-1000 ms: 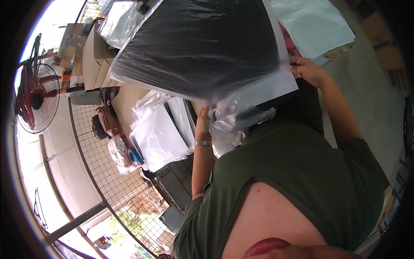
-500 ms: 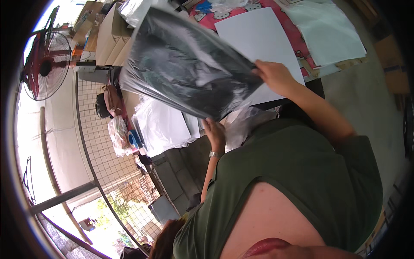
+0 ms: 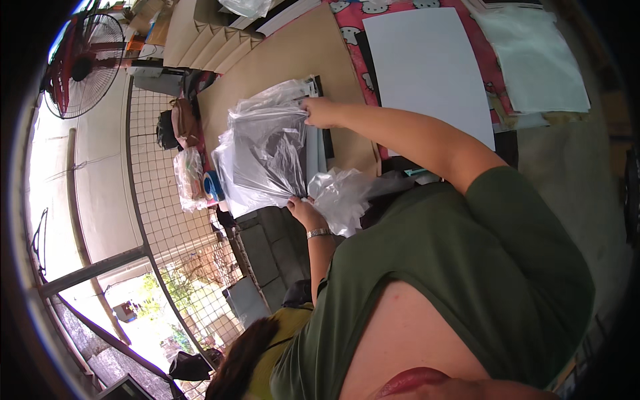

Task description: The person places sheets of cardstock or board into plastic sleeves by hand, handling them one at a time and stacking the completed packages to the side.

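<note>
Dark sheet in clear plastic bag (image 3: pixel 270 157) held flat over brown bench (image 3: pixel 267 63), long axis running between two hands. Far edge pinched by right hand (image 3: pixel 320 112), near edge by left hand (image 3: pixel 303 210), both grips pressed together on plastic. Crumpled clear bags (image 3: pixel 343 193) just beside left hand. White sheet (image 3: pixel 427 63) lies apart on bench.
</note>
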Action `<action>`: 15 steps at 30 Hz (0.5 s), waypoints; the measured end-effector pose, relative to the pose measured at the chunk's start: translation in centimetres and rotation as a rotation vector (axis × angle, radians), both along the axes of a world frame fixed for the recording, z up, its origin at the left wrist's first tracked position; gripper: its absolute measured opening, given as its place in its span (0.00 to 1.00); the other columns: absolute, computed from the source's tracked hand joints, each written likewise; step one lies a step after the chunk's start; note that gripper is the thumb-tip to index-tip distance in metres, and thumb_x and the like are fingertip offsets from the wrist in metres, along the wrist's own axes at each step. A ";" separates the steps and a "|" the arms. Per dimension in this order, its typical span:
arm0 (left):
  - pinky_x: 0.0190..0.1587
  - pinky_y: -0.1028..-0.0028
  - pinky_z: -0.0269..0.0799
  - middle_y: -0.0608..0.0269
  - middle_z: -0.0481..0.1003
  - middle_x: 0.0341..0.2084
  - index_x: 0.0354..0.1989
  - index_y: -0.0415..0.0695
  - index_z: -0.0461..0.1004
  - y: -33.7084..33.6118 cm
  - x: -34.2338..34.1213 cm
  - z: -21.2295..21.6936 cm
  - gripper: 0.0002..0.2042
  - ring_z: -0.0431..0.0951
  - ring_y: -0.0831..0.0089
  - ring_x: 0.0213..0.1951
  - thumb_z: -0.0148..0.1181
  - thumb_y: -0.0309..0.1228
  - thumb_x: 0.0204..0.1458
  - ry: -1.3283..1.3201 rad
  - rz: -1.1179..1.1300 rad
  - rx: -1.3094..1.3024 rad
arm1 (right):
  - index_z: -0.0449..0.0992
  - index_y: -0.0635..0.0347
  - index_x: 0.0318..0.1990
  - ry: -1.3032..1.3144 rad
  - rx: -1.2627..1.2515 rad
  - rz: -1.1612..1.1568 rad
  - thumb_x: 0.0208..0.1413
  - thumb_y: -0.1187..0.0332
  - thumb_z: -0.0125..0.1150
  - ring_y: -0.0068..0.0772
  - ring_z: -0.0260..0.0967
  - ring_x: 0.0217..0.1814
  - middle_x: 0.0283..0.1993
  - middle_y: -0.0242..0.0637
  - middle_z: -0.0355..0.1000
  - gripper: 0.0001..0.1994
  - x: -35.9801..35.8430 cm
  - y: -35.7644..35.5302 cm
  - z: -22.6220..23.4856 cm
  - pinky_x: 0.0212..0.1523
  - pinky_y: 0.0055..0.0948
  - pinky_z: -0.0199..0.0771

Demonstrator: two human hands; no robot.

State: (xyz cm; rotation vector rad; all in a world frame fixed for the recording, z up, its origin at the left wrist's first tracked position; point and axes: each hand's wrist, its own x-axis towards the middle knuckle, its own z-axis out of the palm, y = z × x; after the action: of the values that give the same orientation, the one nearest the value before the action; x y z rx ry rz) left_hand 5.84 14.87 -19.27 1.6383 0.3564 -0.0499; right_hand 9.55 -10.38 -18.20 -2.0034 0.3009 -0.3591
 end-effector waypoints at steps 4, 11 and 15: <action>0.18 0.77 0.58 0.67 0.57 0.24 0.33 0.43 0.56 -1.6 -0.8 2.9 0.07 0.57 0.77 0.18 0.39 0.33 0.60 -0.147 -0.043 -0.010 | 0.75 0.62 0.37 0.193 0.444 0.133 0.48 0.66 0.59 0.38 0.72 0.39 0.37 0.42 0.74 0.11 -2.2 -0.2 1.8 0.41 0.33 0.71; 0.23 0.76 0.65 0.59 0.66 0.29 0.40 0.36 0.61 1.8 4.3 3.3 0.12 0.65 0.72 0.22 0.41 0.34 0.60 -0.119 0.097 0.027 | 0.74 0.62 0.42 0.142 0.226 0.184 0.50 0.66 0.58 0.37 0.68 0.49 0.44 0.44 0.72 0.13 -4.2 -1.2 3.7 0.50 0.30 0.66; 0.33 0.72 0.70 0.52 0.70 0.35 0.47 0.32 0.60 5.7 7.5 -0.7 0.18 0.72 0.65 0.32 0.41 0.37 0.59 0.066 0.048 0.128 | 0.74 0.63 0.41 0.056 0.208 0.199 0.48 0.65 0.58 0.38 0.70 0.46 0.42 0.44 0.73 0.14 -5.2 -1.1 2.8 0.47 0.32 0.68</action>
State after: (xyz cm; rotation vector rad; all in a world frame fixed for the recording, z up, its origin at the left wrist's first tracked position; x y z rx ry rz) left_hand 13.33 20.60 -20.00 1.7566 0.4572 -0.0465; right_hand 4.36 -11.45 -15.43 -1.8213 0.1641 -0.1402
